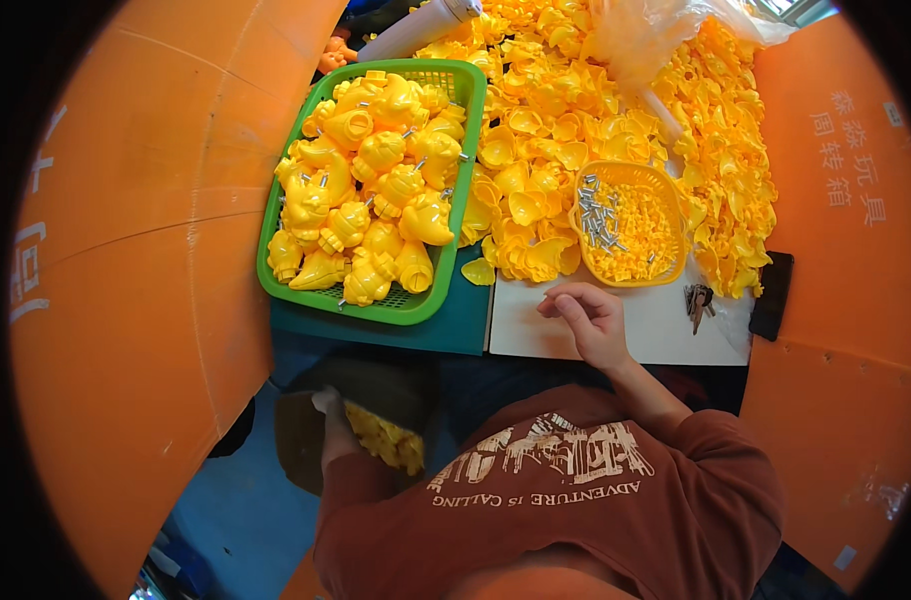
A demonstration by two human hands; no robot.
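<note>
Nearest, the left hand (pixel 332 415) is held at the mouth of a dark sack-like container (pixel 298 440), in which yellow pieces (pixel 384 440) are seen; whether anything is grasped there cannot be told. Over the white part of the tabletop (pixel 526 332), the right hand (pixel 590 322) is held with thumb and fingers loosely curled; nothing can be made out between them, though a tiny part could be hidden. Just beyond, silver metal parts (pixel 601 222) and small yellow bits (pixel 644 222) are contained in a yellow basket (pixel 626 282); spillage could be caused by a knock against its rim. To the left, yellow figures (pixel 361 190) are piled in a green basket (pixel 416 314), and the topmost could be toppled by a nudge. Behind, yellow shells (pixel 526 207) are loosely heaped; if disturbed, they could be slid into the yellow basket
</note>
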